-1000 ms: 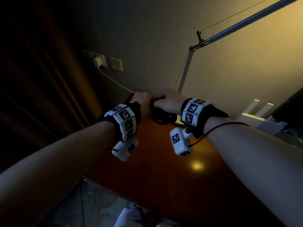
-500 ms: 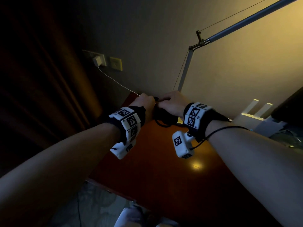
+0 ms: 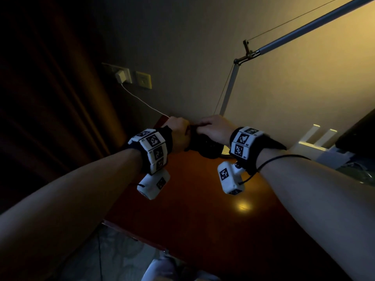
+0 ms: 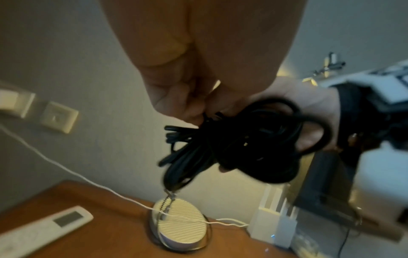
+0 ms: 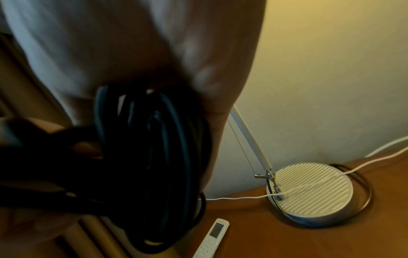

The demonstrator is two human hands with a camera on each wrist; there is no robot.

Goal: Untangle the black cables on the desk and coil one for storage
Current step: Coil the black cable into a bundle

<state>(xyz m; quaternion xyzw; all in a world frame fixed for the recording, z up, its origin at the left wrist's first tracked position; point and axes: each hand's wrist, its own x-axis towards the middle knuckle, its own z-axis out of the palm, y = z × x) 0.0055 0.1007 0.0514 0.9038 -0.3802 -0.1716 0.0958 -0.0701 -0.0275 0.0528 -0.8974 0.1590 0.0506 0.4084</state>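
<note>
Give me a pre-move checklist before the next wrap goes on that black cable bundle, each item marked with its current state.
1. Right hand grips the black cable bundle: ok.
2. Left hand holds the bundle too: ok, its fingers are curled at the strands.
3. Bundle lifted clear of the desk: ok, it hangs above the lamp base.
4. Loops lie neat and parallel: not ok, several strands stick out loose on one side in the left wrist view.
5. Free cable end located: cannot tell.
6. White charger cable kept out of the bundle: ok, it runs across the lamp base beneath, apart from it.
</note>
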